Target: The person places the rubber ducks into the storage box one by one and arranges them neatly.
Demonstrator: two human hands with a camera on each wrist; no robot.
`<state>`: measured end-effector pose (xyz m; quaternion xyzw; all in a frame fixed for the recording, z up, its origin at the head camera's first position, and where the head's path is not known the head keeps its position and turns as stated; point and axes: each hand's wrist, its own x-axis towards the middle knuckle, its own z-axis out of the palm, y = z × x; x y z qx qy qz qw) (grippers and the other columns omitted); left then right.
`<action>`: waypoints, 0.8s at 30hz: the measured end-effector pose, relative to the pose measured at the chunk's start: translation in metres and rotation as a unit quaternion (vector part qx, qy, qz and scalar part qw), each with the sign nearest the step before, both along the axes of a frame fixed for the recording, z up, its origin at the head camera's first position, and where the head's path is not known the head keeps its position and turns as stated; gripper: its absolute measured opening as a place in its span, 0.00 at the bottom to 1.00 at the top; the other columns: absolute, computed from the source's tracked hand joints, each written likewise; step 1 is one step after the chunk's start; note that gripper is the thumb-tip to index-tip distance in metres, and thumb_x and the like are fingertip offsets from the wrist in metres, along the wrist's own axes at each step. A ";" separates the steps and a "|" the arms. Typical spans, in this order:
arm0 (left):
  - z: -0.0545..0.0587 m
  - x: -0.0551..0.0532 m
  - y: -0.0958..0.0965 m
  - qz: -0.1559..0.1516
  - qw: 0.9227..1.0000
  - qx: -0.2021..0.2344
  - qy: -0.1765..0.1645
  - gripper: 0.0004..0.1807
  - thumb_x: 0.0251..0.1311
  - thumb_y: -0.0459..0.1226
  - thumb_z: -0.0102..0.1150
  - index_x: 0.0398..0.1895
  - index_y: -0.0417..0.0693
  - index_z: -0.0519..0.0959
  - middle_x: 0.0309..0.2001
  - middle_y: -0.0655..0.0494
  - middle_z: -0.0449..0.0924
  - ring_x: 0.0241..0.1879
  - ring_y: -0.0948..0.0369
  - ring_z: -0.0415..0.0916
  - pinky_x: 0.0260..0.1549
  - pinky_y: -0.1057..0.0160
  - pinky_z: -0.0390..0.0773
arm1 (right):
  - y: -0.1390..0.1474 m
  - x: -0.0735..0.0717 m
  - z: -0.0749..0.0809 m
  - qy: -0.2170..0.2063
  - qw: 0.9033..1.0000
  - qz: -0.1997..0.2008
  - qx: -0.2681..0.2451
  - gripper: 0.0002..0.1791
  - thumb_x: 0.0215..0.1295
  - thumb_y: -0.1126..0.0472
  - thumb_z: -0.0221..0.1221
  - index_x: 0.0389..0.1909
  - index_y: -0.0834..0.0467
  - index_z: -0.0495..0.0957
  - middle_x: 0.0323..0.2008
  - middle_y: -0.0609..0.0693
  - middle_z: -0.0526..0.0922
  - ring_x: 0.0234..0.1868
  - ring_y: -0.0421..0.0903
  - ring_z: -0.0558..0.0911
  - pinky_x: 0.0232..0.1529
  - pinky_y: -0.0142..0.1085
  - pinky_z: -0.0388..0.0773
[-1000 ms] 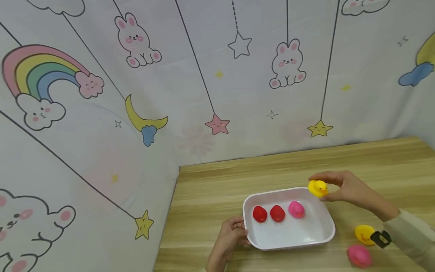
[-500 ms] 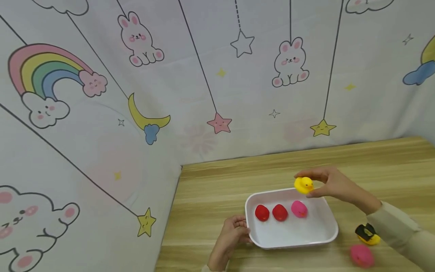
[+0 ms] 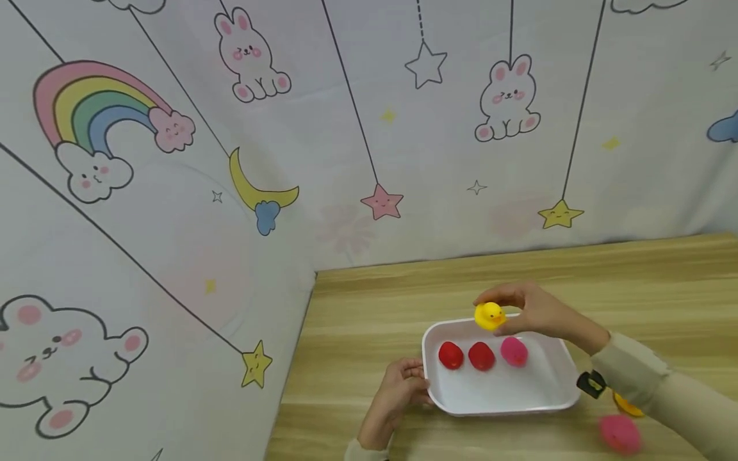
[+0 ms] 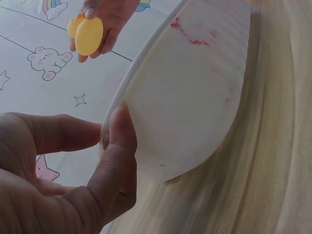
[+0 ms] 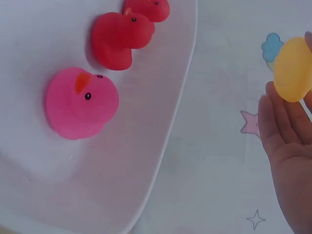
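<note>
A yellow rubber duck (image 3: 489, 315) is pinched between the thumb and fingers of my right hand (image 3: 533, 312), held over the far rim of a white tray (image 3: 501, 402). My left hand (image 3: 398, 395) grips the tray's left end; in the left wrist view its thumb and finger (image 4: 122, 131) pinch the rim. Inside the tray two red rubber ducks (image 3: 451, 355) and a pink rubber duck (image 3: 514, 351) sit in a row. The right wrist view shows the pink duck (image 5: 80, 105) nearest, with the red ones beyond it.
Right of the tray on the wooden table (image 3: 369, 301) lie another pink duck (image 3: 620, 434) and a yellow duck (image 3: 628, 404), partly hidden by the right sleeve (image 3: 663, 384). A black wrist mount (image 3: 591, 383) hangs off the sleeve. Behind stands a printed cloth (image 3: 438, 160).
My right hand has carried the yellow duck leftward along the tray's far rim. My left hand keeps its hold on the tray. The head view has shifted slightly.
</note>
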<state>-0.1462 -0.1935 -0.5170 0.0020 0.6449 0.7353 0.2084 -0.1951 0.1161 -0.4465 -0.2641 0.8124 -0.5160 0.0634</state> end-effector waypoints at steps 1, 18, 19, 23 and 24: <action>0.000 0.000 0.000 0.001 1.000 0.001 -0.001 0.23 0.49 0.21 0.54 0.52 0.19 0.71 0.31 0.51 0.74 0.22 0.62 0.76 0.22 0.69 0.85 | -0.004 -0.001 -0.002 -0.003 1.000 0.011 -0.004 0.24 0.56 0.62 0.72 0.56 0.56 0.82 0.53 0.51 0.84 0.54 0.54 0.80 0.58 0.61 0.79; -0.002 -0.003 -0.001 -0.001 1.000 0.001 -0.012 0.22 0.52 0.20 0.55 0.53 0.19 0.70 0.31 0.51 0.75 0.21 0.62 0.76 0.21 0.68 0.85 | -0.055 -0.006 -0.022 -0.086 0.990 0.108 0.031 0.26 0.50 0.68 0.72 0.54 0.58 0.83 0.51 0.51 0.84 0.51 0.54 0.80 0.57 0.59 0.79; -0.002 -0.002 0.000 0.000 1.000 0.002 -0.012 0.22 0.52 0.20 0.55 0.53 0.20 0.70 0.31 0.51 0.75 0.21 0.62 0.76 0.21 0.68 0.85 | -0.057 -0.007 -0.022 -0.086 0.989 0.112 0.036 0.26 0.49 0.67 0.73 0.54 0.57 0.84 0.50 0.50 0.84 0.50 0.53 0.80 0.56 0.56 0.80; -0.001 -0.003 0.002 0.005 1.000 0.005 -0.010 0.22 0.50 0.21 0.55 0.52 0.21 0.71 0.30 0.52 0.74 0.21 0.62 0.76 0.20 0.69 0.84 | -0.062 -0.008 -0.022 -0.072 0.986 0.131 0.068 0.24 0.49 0.66 0.74 0.50 0.51 0.84 0.48 0.50 0.84 0.47 0.50 0.79 0.52 0.44 0.83; 0.000 -0.005 0.002 0.005 1.000 0.004 -0.008 0.22 0.50 0.21 0.56 0.52 0.22 0.72 0.30 0.52 0.74 0.21 0.62 0.76 0.20 0.69 0.84 | -0.064 -0.009 -0.022 -0.061 0.986 0.136 0.079 0.23 0.49 0.64 0.75 0.49 0.51 0.84 0.47 0.48 0.84 0.46 0.48 0.79 0.51 0.42 0.83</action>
